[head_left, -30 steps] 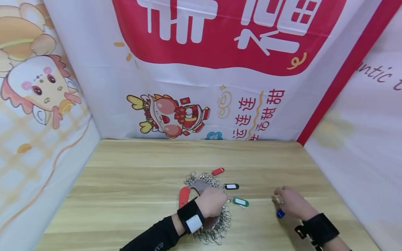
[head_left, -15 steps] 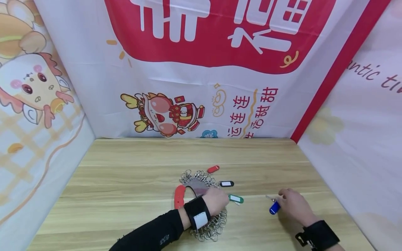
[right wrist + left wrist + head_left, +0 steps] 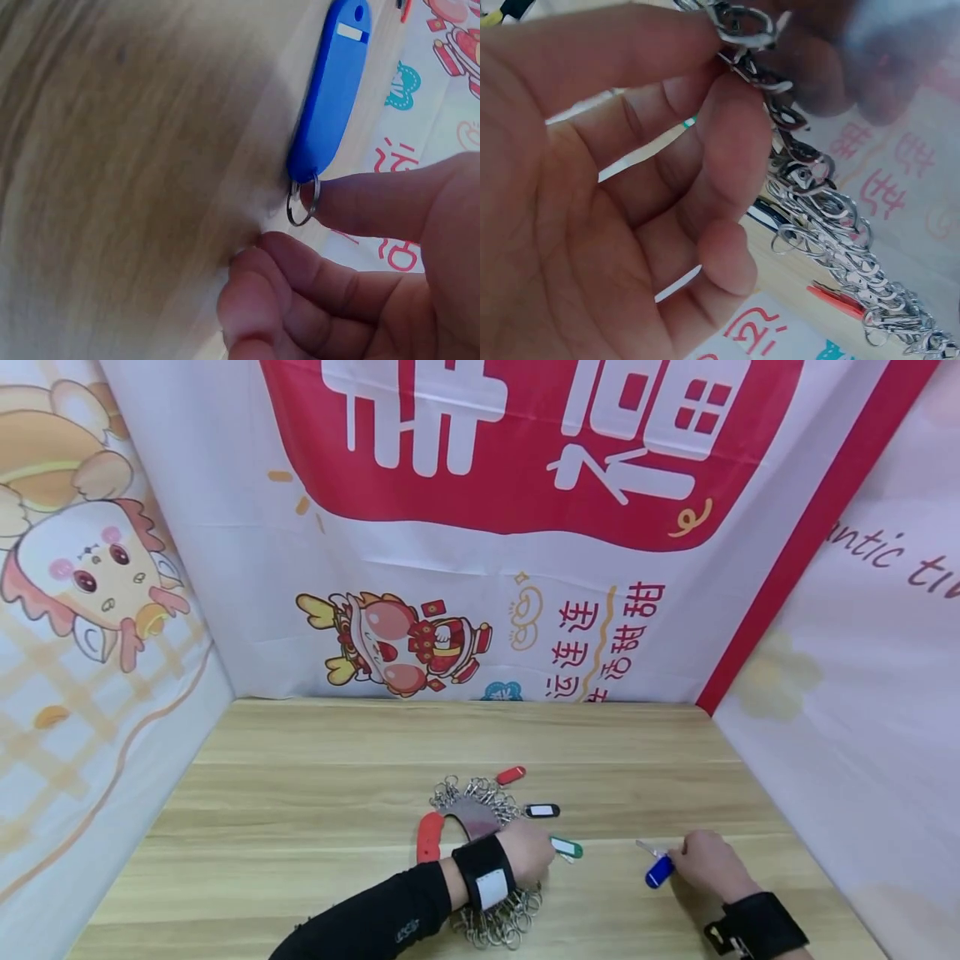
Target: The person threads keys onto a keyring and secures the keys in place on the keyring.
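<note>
A flat grey key holder plate (image 3: 468, 817) with a red handle (image 3: 429, 839) lies on the table, fringed by metal clasps and rings. My left hand (image 3: 527, 853) is at its right rim, hiding part of it. In the left wrist view, thumb and curled fingers pinch a metal clasp (image 3: 746, 30) at the plate's edge. My right hand (image 3: 707, 864) is to the right, fingers curled, holding a blue key tag (image 3: 659, 872) by its small split ring (image 3: 304, 204). A key (image 3: 648, 847) points left from that tag.
Several tags lie around the plate's right side: a red tag (image 3: 512, 775), a black tag (image 3: 542, 811) and a green tag (image 3: 567, 847) close to my left hand. The wooden table (image 3: 315, 777) ends at a printed cloth wall (image 3: 420, 552) behind.
My right hand brought the blue tag out from beneath it to the left, and its fingers have curled in at the ring. My left hand has shifted slightly right along the plate's rim.
</note>
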### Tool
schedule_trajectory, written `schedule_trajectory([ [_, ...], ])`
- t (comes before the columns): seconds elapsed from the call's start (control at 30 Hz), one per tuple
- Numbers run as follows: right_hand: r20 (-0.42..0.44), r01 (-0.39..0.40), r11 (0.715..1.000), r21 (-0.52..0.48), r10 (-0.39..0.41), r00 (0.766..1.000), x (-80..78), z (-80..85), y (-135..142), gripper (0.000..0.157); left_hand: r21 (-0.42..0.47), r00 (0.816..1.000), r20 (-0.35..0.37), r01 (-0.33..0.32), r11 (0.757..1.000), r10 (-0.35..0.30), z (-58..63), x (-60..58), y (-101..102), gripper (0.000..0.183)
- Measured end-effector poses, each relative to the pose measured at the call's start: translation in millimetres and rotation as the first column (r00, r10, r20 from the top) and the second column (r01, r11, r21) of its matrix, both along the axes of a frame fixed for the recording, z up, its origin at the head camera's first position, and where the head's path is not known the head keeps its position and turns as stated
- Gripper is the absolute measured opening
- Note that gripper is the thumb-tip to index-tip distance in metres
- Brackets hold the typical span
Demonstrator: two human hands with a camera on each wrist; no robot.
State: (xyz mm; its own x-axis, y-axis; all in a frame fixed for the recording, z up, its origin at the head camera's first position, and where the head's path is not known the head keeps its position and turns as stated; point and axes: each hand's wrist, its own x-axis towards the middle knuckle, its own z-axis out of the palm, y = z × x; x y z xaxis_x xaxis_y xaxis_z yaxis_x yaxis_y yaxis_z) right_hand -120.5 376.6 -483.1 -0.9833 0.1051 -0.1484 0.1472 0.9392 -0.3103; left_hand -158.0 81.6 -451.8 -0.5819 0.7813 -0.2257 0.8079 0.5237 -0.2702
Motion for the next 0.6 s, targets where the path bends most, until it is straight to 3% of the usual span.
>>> schedule_trajectory([
  [0.2, 0.031, 0.001, 1.000, -0.013, -0.001, 1.000, 0.7, -0.8, 2.1, 0.028, 0.038, 0.996, 0.081, -0.033, 0.999, 0.030, 4.1, -4.8, -4.2, 0.021],
  [0.43, 0.041, 0.033, 0.999, -0.022, -0.032, 0.999, 2.3, -2.1, 0.4, 0.037, 0.023, 0.993, 0.108, 0.040, 0.999, -0.042, 3.5, -2.5, -1.9, 0.026],
  [0.6, 0.022, 0.021, 0.999, -0.042, -0.020, 1.000, 1.3, -7.4, -0.2, 0.037, 0.027, 0.991, 0.137, 0.006, 1.000, -0.009, 1.3, -1.2, 1.9, 0.025],
])
